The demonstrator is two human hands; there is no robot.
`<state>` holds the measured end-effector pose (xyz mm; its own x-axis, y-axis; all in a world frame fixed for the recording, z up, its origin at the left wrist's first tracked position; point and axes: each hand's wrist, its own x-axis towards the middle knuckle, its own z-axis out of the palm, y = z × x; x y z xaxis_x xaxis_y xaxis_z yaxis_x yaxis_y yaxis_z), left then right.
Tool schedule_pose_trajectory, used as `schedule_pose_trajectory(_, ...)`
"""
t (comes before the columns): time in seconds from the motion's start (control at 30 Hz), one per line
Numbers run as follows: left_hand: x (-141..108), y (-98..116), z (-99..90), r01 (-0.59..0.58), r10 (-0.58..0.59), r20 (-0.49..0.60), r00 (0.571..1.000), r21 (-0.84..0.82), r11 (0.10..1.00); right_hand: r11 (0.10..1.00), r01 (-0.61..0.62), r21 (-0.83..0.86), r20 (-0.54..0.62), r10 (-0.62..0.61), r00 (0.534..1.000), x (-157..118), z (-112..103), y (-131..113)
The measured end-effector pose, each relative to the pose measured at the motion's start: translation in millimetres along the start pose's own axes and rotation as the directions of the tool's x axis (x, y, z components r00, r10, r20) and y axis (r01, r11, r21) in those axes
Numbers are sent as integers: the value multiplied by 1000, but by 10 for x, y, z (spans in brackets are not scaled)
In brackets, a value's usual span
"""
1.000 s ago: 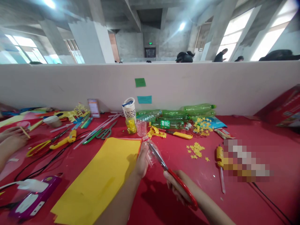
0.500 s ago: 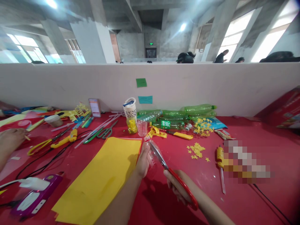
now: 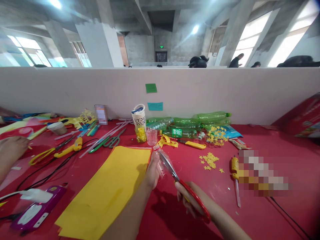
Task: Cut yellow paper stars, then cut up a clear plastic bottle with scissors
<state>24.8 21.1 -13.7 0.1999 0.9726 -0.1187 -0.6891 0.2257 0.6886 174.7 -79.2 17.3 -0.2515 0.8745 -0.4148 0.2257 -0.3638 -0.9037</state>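
Observation:
Near the middle of the red table, my left hand (image 3: 153, 170) is closed around a clear plastic bottle piece (image 3: 162, 166) with its neck pointing away. My right hand (image 3: 191, 196) grips red-handled scissors (image 3: 196, 195), whose metal blades reach up and left to the clear plastic, just below the bottle neck. How far apart the blades are is hard to tell. Yellow paper sheets (image 3: 105, 190) lie under and left of my left forearm. Beyond my hands are a short clear bottle part (image 3: 151, 136) and yellow paper scraps (image 3: 168, 141).
Green bottles (image 3: 185, 132), a white cup (image 3: 139, 118) and a yellow cutter (image 3: 195, 144) lie toward the partition. Yellow stars (image 3: 209, 160) and a glue gun (image 3: 235, 166) are right. Left are a purple power strip (image 3: 38, 208), cables, scissors and another person's hand (image 3: 15, 148).
The fingers of my right hand have shifted slightly on the scissors, and a bit of yellow now shows by them. The other person's hand at the left has moved slightly.

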Motion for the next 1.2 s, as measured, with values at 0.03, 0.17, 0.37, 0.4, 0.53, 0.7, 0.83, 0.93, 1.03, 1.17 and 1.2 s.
schedule_pose_trajectory(0.03, 11, 24, -9, -1, 1, 1, 1000, -22, 1000, 1000, 10, 17, 22, -10, 1000, -12, 3, 6)
schedule_pose_trajectory(0.17, 39, 151, -59, 44, -40, 31, 999, -134, 990, 990, 91, 109, 29, -95, 995, -34, 3, 55)
schedule_pose_trajectory(0.37, 11, 229, -50, 67, -61, 35, 998, -221, 973, 955, 221, 196, -109, -203, 973, 68, -123, 206)
schedule_pose_trajectory(0.4, 9, 223, -46, 79, -74, 31, 997, -227, 971, 954, 228, 194, -117, -208, 971, 83, -144, 227)
schedule_pose_trajectory(0.53, 7, 197, -41, 109, -109, 10, 994, -202, 973, 965, 230, 127, -150, -210, 966, 87, -167, 247)
schedule_pose_trajectory(0.7, -6, 203, -37, 141, -146, -26, 989, -141, 980, 978, 159, -133, -228, -186, 956, 11, -101, 155)
schedule_pose_trajectory(0.83, 5, 204, -67, 122, -130, -50, 990, -138, 983, 961, 154, -229, -256, -212, 943, -50, -99, 32)
schedule_pose_trajectory(0.93, 30, 193, -97, 92, -99, -46, 994, -136, 986, 947, 168, -273, -236, -235, 943, -107, -181, -96)
schedule_pose_trajectory(1.03, 49, 178, -103, 98, -100, 1, 995, -173, 980, 929, 162, -331, -173, -229, 958, -162, -294, -209)
schedule_pose_trajectory(1.17, 32, 165, -75, 115, -106, 59, 993, -181, 977, 848, 139, -511, -89, -213, 973, -172, -354, -197)
schedule_pose_trajectory(1.2, 23, 163, -67, 108, -99, 58, 993, -174, 979, 822, 138, -553, -78, -216, 973, -165, -347, -159)
